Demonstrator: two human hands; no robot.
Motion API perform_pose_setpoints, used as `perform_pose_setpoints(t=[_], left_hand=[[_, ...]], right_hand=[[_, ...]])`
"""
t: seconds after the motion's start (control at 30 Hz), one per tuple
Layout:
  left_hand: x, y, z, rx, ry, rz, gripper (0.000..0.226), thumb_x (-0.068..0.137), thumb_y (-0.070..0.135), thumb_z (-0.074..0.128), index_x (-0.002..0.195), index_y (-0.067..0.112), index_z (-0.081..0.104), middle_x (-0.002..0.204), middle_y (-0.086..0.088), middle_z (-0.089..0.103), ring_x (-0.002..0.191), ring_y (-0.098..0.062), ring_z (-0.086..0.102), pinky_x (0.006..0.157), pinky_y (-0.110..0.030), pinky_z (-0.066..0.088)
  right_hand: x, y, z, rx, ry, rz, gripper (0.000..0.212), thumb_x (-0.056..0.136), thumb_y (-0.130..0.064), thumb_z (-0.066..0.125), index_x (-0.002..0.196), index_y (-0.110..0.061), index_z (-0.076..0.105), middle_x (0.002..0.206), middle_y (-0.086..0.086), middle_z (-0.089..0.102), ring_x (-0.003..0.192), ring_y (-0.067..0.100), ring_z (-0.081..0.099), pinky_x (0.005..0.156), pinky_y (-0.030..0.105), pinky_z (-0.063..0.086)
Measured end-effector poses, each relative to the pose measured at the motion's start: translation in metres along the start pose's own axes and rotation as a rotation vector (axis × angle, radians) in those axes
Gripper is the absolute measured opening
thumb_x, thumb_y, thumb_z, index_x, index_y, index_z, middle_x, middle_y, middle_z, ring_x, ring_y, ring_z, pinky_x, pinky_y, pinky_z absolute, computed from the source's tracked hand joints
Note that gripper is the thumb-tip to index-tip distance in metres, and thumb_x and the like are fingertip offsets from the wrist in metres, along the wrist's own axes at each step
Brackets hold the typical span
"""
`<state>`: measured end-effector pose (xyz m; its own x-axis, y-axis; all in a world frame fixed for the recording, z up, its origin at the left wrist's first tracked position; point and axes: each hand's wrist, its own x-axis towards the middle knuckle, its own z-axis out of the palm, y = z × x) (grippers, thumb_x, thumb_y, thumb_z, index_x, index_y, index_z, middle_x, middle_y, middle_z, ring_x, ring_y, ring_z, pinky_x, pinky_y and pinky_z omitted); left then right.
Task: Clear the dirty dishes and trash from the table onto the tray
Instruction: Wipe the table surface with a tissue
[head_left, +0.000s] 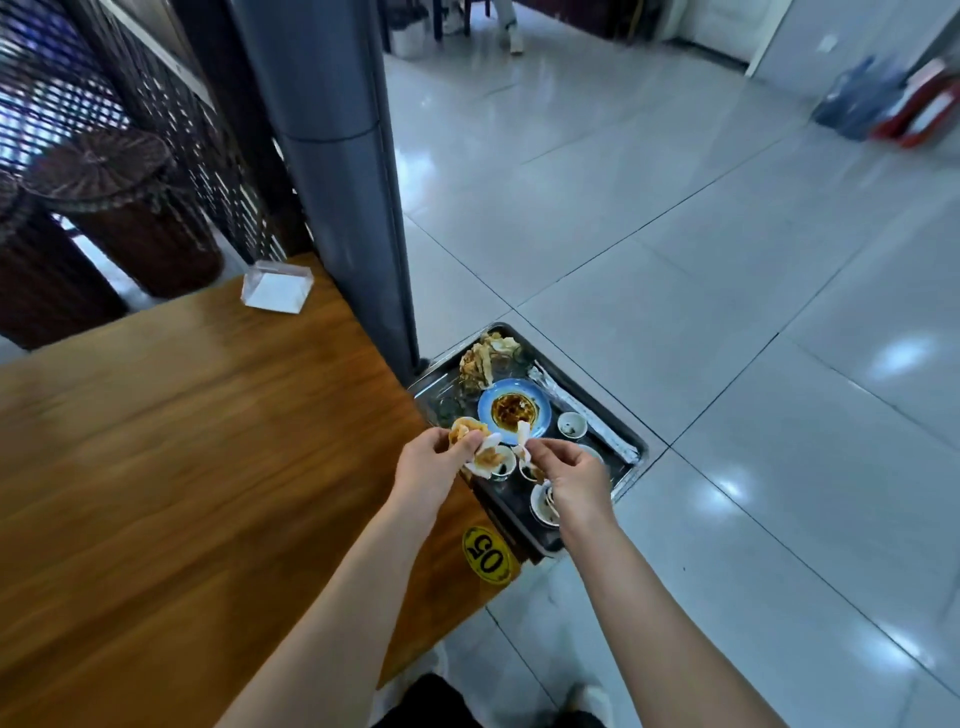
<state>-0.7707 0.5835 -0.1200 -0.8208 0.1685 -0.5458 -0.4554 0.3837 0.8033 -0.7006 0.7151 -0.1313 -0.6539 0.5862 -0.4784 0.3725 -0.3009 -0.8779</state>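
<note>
A brown wooden counter (182, 467) carries a clear plastic napkin holder (277, 287) at its far right and a yellow oval "05" sticker (485, 555) at its near right corner. Just right of it, a dark metal tray (511, 496) holds a sauce-stained blue plate (514, 410), small white cups (572, 425), a foil strip (605, 431) and a far heap of scraps (485, 358).

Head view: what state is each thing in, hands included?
left hand: grips soiled napkins above the tray.
right hand: pinches a white napkin scrap.
tray: loaded, beside the table's edge.
blue plate: on the tray, smeared with brown sauce.
small cups: upright on the tray, dark dregs inside.
table: bears a clear stand.
</note>
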Motion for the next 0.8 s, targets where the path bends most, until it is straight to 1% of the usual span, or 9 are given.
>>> perform_pose_setpoints(t=[0.07,0.1,0.13,0.17,0.27,0.4,0.6,0.7,0.8], left_hand=[[-0.015,0.004,0.026,-0.032,0.009,0.0,0.024,0.088,0.039,0.065,0.097,0.018,0.062,0.092,0.0,0.065,0.085,-0.012,0.06,0.073,-0.024,0.049],[-0.022,0.006,0.039,-0.034,0.016,0.004,0.02,0.087,0.04,0.065,0.091,0.02,0.061,0.092,0.001,0.065,0.084,-0.011,0.059,0.073,-0.024,0.048],[-0.029,0.007,0.052,-0.027,0.023,0.01,0.019,0.087,0.041,0.066,0.087,0.022,0.06,0.09,0.001,0.064,0.083,-0.01,0.058,0.074,-0.025,0.047],[-0.036,0.008,0.068,-0.018,0.037,0.019,0.02,0.088,0.041,0.065,0.084,0.023,0.059,0.088,0.002,0.063,0.08,-0.009,0.056,0.073,-0.025,0.046],[-0.052,0.013,0.104,-0.025,0.06,0.056,0.022,0.089,0.038,0.065,0.085,0.017,0.062,0.082,0.003,0.062,0.075,-0.008,0.054,0.062,-0.018,0.041],[-0.068,0.014,0.148,-0.044,0.079,0.081,0.023,0.09,0.033,0.066,0.089,0.009,0.064,0.076,0.004,0.061,0.069,-0.004,0.052,0.052,-0.007,0.039],[-0.074,0.016,0.187,-0.075,0.081,0.07,0.016,0.09,0.03,0.067,0.082,0.016,0.063,0.078,0.002,0.063,0.07,-0.006,0.053,0.062,-0.017,0.04],[-0.068,0.018,0.195,-0.072,0.106,0.052,0.017,0.09,0.031,0.066,0.081,0.018,0.062,0.076,0.004,0.062,0.07,-0.006,0.053,0.063,-0.019,0.04],[-0.053,0.021,0.198,-0.078,0.142,0.032,0.02,0.09,0.033,0.066,0.087,0.012,0.064,0.079,0.002,0.062,0.071,-0.007,0.053,0.062,-0.02,0.039]], right_hand=[[0.003,-0.003,-0.029,0.014,-0.008,-0.003,0.004,0.084,-0.016,0.073,0.082,-0.017,0.069,0.077,-0.004,0.071,0.074,0.009,0.065,0.062,0.013,0.049],[0.005,-0.005,-0.042,0.023,-0.011,-0.001,0.004,0.083,-0.014,0.073,0.082,-0.016,0.069,0.076,-0.003,0.071,0.073,0.01,0.066,0.066,0.018,0.052],[0.006,-0.007,-0.055,0.028,-0.024,-0.005,0.006,0.083,-0.013,0.073,0.08,-0.015,0.069,0.074,-0.002,0.07,0.071,0.011,0.066,0.069,0.021,0.054],[0.007,-0.009,-0.072,0.028,-0.035,-0.018,0.008,0.083,-0.011,0.073,0.078,-0.015,0.068,0.073,-0.002,0.07,0.069,0.011,0.065,0.068,0.021,0.054],[0.014,-0.015,-0.108,0.038,-0.047,-0.046,0.009,0.083,-0.009,0.072,0.077,-0.012,0.068,0.071,-0.001,0.069,0.061,0.008,0.064,0.055,0.014,0.05],[0.024,-0.023,-0.156,-0.009,-0.038,-0.065,0.005,0.083,-0.009,0.072,0.086,-0.006,0.069,0.075,0.001,0.069,0.065,0.01,0.064,0.057,0.014,0.051],[0.045,-0.03,-0.196,0.024,-0.014,-0.045,0.01,0.084,-0.008,0.072,0.092,-0.003,0.069,0.075,0.001,0.067,0.063,0.007,0.062,0.05,0.008,0.046],[0.057,-0.032,-0.199,0.025,-0.032,-0.025,0.006,0.084,-0.009,0.072,0.087,-0.007,0.069,0.077,0.002,0.068,0.065,0.008,0.062,0.054,0.01,0.047],[0.075,-0.033,-0.194,0.02,-0.051,0.0,0.007,0.083,-0.01,0.073,0.079,-0.012,0.067,0.078,0.003,0.069,0.069,0.012,0.064,0.062,0.017,0.05]])
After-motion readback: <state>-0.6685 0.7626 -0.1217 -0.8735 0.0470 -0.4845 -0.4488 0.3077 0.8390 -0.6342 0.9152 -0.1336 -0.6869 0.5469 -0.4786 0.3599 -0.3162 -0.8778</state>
